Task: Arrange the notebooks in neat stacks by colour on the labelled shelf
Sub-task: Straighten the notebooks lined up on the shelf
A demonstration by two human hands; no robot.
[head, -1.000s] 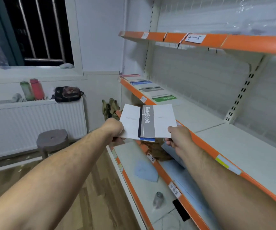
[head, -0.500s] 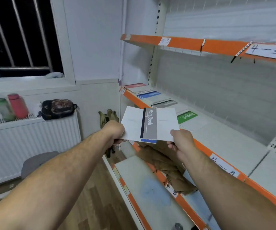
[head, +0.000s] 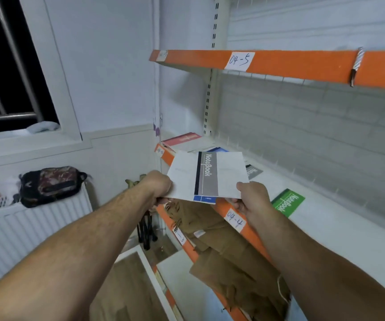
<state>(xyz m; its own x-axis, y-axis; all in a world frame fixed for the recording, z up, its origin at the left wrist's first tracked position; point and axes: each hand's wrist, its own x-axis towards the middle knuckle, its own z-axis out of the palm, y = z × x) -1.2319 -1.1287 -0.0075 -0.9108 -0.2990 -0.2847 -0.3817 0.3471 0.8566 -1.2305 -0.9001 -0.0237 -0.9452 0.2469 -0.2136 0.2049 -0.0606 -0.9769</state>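
You face a white-walled [head: 112,66] corner. To your left, a barred window [head: 8,72] shows dark glass above a white radiator [head: 31,230], where a black patterned bag [head: 50,185] rests. Brown wood-look floor [head: 129,286] lies below.

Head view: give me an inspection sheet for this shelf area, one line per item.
Surface: white shelf with an orange front edge and the label 04-4.
Job's things: red notebook, blue notebook, grey notebook and green notebook lie in a row on the shelf; a grey-striped notebook, with a blue-edged notebook under it, is held in front.
Clutter: crumpled brown paper on the lower shelf.
Hands: left hand grips the held pair's left edge, right hand the right edge.
Cables: nothing seen.
Surroundings: upper shelf labelled 04-5, window, radiator with a dark bag on it.
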